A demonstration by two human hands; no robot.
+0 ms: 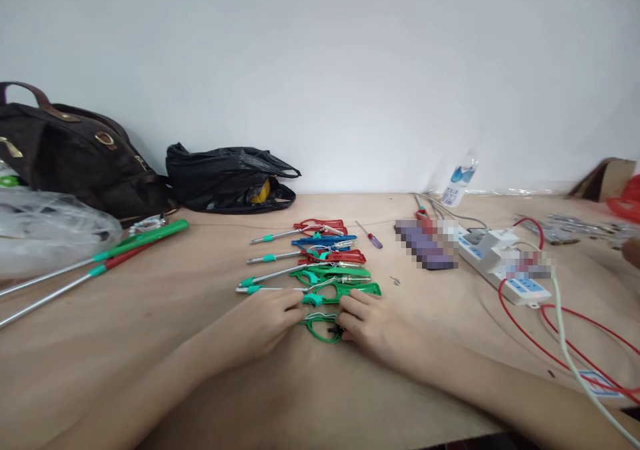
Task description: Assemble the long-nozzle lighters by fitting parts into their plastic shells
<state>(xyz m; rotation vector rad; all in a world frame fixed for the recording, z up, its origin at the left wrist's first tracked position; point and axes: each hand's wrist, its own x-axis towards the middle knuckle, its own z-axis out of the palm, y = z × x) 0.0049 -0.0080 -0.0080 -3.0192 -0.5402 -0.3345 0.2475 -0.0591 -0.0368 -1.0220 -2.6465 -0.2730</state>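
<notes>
A column of lighter halves lies before me, with red, blue and green handles, thin wires and metal tubes; a red one [333, 257] is mid-column. My left hand [273, 317] has its fingers pinched at the left end of the nearest green lighter half [323, 331]. Curled over that half's right end are the fingers of my right hand [375, 323], beside a small black part [336, 330]. Just beyond lies another green lighter half [365, 289]. My fingers and hands hide both ends of the nearest one.
A purple-handled screwdriver [370, 235] and small screws [395, 281] lie right of the column. Farther right are a purple pixelated item [425, 245], a water bottle [460, 183], a power strip [525, 290] and cables. At left are finished-looking long lighters [145, 238] and bags [230, 177].
</notes>
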